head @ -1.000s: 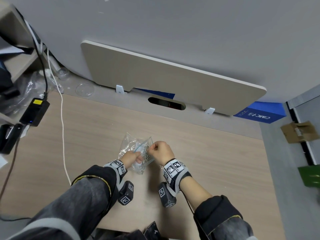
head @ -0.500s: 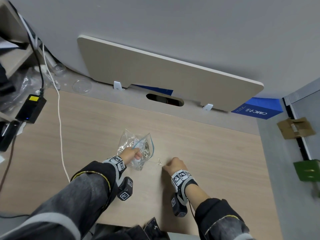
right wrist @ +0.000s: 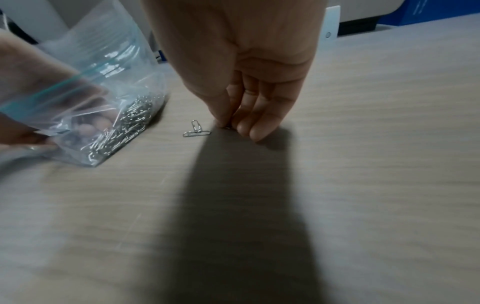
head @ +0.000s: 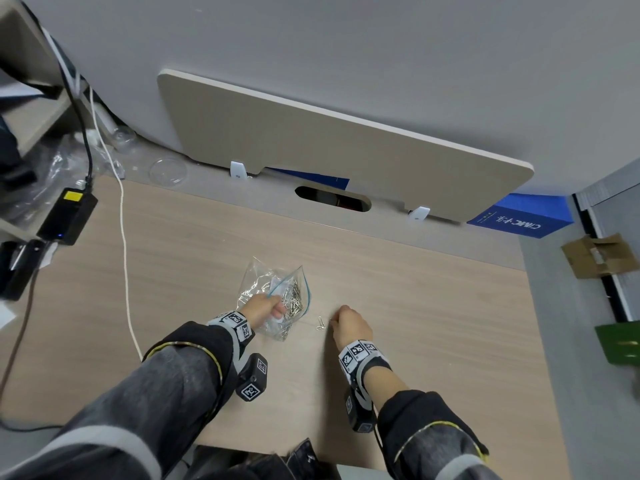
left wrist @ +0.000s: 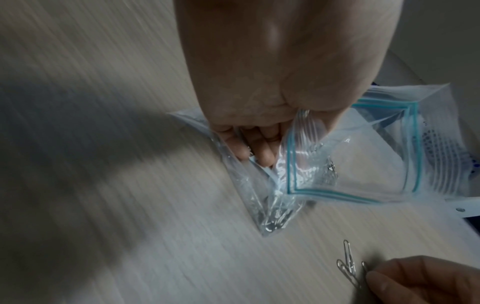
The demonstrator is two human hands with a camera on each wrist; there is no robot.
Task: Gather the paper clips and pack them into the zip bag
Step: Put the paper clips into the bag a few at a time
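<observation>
A clear zip bag (head: 289, 294) with a blue seal strip stands on the wooden table (head: 433, 306), its mouth open and several silver paper clips (right wrist: 130, 121) piled inside. My left hand (head: 263, 308) grips the bag's left side, fingers curled into the plastic (left wrist: 259, 148). Two loose paper clips (head: 320, 323) lie crossed on the table just right of the bag (left wrist: 348, 265). My right hand (head: 346, 323) is down on the table beside them, thumb and fingertips pinching a third paper clip (right wrist: 228, 127).
A black power adapter (head: 67, 216) and a white cable (head: 123, 254) lie at the table's left. A clear round lid (head: 168, 171) sits at the back. Past the right edge are a blue box (head: 519, 220), a cardboard piece (head: 595, 254) and a green item (head: 620, 341).
My right hand left the bag's mouth and moved right and down onto the table beside the loose clips. The left hand kept hold of the bag.
</observation>
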